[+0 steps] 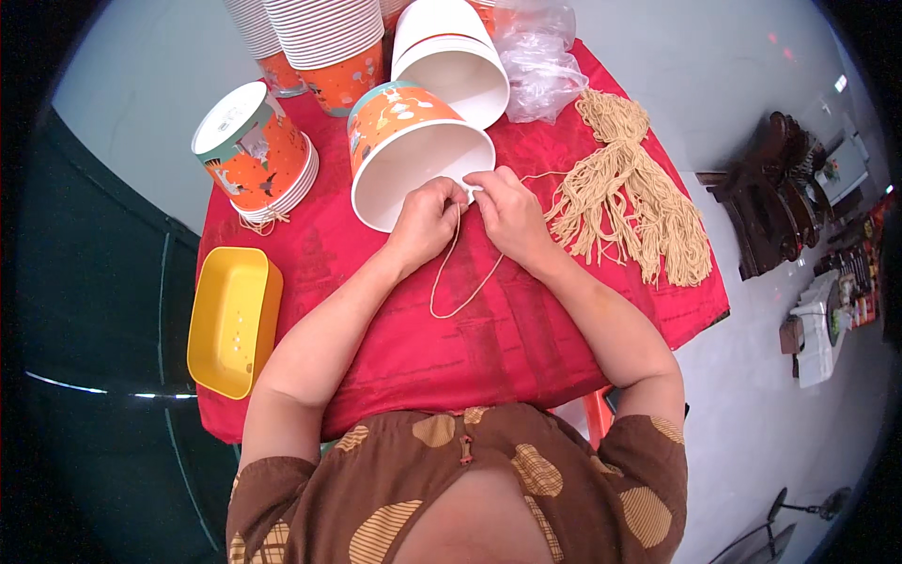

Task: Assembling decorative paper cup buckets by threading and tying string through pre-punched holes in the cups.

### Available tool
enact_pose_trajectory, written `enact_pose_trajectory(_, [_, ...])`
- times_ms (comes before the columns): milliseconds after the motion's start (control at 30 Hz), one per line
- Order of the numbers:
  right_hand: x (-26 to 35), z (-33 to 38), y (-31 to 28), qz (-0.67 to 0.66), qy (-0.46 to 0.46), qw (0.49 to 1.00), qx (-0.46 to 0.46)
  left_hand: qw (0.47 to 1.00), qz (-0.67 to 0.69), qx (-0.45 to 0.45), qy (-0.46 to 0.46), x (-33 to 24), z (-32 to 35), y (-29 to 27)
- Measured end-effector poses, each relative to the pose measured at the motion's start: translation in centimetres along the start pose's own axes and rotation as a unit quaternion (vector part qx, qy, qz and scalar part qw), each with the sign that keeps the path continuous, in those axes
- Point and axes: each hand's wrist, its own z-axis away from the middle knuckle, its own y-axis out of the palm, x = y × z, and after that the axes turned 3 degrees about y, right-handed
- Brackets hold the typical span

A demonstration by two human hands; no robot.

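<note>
An orange printed paper bucket [404, 113] lies tilted on its side, its white open mouth facing me. At the right part of its rim, my left hand [427, 224] is closed in a pinch on a thin tan string [433, 293]. My right hand [512, 216] is pinched too, fingertips close to the left ones at the rim, with the string running under it. Between the hands the string hangs in a loose loop over the red cloth. A small white bit shows between the fingertips; what it is I cannot make out.
A bundle of tan strings [648, 211] lies on the right of the red tablecloth [404, 367]. A yellow tub [221, 324] stands at the left, below upside-down stacked buckets [249, 155]. Farther back are tall bucket stacks [334, 56], white-mouthed buckets [460, 80] and a clear plastic bag [540, 75].
</note>
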Motion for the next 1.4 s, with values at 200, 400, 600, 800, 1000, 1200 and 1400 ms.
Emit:
enact_pose_trajectory(200, [-0.3,-0.1,0.2,0.003,0.003,1.0,0.015,1.0,0.0,-0.002,0.0,0.1,0.0,0.1])
enact_pose_trajectory(400, [-0.7,-0.3,0.5,0.007,0.011,0.999,0.03,1.0,0.009,0.009,-0.016,0.2,0.0,0.0])
enact_pose_trajectory(600, [-0.8,-0.1,0.6,0.024,0.008,0.999,0.041,1.0,0.012,0.004,-0.011,-0.1,-0.1,0.1])
enact_pose_trajectory(800, [-0.8,-0.1,0.6,0.028,0.022,0.998,0.045,1.0,0.015,0.002,-0.022,-0.2,-0.4,0.1])
enact_pose_trajectory(1000, [-0.8,0.1,0.5,0.013,0.034,0.997,0.067,0.997,0.021,0.016,-0.074,-0.2,-0.8,-0.2])
enact_pose_trajectory(1200, [-0.4,0.4,0.5,-0.014,0.032,0.997,0.072,0.99,0.078,0.025,-0.118,0.2,-1.1,-0.4])
enact_pose_trajectory(1400, [-0.6,0.4,0.4,-0.027,0.019,0.997,0.067,0.984,0.114,0.033,-0.133,0.0,-1.2,-0.8])
